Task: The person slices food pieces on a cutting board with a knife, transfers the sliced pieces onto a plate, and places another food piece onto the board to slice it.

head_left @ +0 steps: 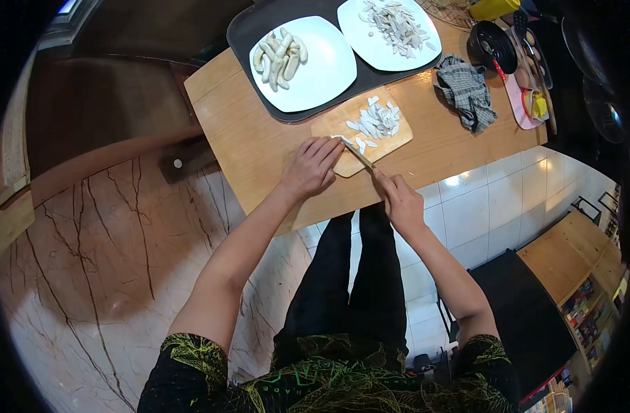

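"How does the cut food look?"

"Thin, off-white slivers [380,118], pointed and matte, heaped loosely on a pale wooden cutting board [346,165] upon the light-brown wooden tabletop [225,103]."

"And the hands?"

"The right hand [403,203] is wrapped round the handle of a slim knife [356,153], its blade over the board. The left hand [311,167] has its fingers together at the board's left side, near the blade's tip; I can't tell whether they grip anything."

"Counts?"

"One board, one knife, two white rounded-square plates [332,65] on one black tray [240,48]. One plate bears curved, cream-coloured whole pieces [280,58], roughly ten, overlapping; the other, slivers too many to count."
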### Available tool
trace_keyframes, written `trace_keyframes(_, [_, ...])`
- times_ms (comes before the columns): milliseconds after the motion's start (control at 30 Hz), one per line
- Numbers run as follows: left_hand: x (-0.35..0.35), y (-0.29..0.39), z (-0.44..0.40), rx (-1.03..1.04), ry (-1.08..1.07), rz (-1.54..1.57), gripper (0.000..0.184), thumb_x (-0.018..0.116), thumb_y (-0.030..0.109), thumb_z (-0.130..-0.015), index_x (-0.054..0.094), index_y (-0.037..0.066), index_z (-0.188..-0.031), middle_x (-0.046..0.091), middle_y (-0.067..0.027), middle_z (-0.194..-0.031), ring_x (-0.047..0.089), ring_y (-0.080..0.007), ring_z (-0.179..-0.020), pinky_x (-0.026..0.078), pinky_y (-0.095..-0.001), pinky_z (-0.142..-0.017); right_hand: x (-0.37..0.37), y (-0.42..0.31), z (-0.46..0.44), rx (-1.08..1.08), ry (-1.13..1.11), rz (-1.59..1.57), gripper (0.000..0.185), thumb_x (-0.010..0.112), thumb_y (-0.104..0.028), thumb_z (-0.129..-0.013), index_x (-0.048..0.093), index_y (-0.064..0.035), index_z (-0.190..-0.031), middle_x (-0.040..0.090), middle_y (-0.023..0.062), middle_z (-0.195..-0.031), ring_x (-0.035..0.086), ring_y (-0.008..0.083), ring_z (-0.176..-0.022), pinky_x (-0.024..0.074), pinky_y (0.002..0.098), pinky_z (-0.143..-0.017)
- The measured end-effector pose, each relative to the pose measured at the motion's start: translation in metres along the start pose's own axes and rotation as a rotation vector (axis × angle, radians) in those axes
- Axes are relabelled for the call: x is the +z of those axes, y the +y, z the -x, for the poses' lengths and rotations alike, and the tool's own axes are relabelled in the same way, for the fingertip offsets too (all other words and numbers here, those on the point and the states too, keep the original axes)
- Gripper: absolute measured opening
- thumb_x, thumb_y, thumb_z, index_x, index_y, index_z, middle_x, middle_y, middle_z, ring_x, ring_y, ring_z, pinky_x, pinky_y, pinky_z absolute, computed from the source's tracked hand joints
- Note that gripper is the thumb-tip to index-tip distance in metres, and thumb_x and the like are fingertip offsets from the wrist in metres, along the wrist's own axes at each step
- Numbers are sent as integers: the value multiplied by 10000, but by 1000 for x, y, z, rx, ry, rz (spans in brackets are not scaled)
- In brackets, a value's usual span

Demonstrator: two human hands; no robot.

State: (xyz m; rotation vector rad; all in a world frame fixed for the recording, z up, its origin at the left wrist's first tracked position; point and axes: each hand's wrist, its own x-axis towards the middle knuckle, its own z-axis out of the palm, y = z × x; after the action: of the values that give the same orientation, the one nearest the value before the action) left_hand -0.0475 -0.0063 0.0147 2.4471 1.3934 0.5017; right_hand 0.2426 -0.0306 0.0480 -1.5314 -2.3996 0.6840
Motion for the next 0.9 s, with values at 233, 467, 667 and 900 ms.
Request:
trace_keyframes(233, [1, 0, 1, 0, -21, -6, 606, 657, 179, -862, 622, -12, -1436, 607, -147, -1486, 559, -314, -1366, 391, -476, -1225, 20, -16, -39, -32, 43, -11, 476, 719, -128, -978, 668, -242, -1437, 640, 69, -944, 698, 289, -773, 571, 407, -642])
trace_keyframes(467, [4, -2, 2, -4, -12, 2, 605, 669, 179, -869, 618, -5, -1443, 607, -145, -1482, 553, -314, -1373, 389, -477, -1228, 10, -16, -38, -35, 7, -2, 472, 699, -118, -988, 667, -235, -1444, 632, 74, -940, 701, 291, -780, 568, 409, -640])
trace_keyframes(667, [-4, 2, -1, -7, -41, -4, 603, 668, 180, -877, 617, 2, -1451, 603, -141, -1496, 548, -305, -1387, 386, -473, -1232, -10, -2, -7, -11, -49, 32, 488, 687, -121, -988, 660, -263, -1455, 626, 77, -941, 706, 275, -770, 567, 403, -618])
trace_keyframes(900, [-1, 1, 0, -1, -21, 6, 603, 666, 174, -874, 622, -2, -1449, 613, -141, -1487, 559, -301, -1375, 391, -468, -1228, 13, -13, -40, -33, -22, -9, 484, 678, -154, -1005, 639, -276, -1472, 635, 99, -987, 732, 306, -788, 587, 414, -632])
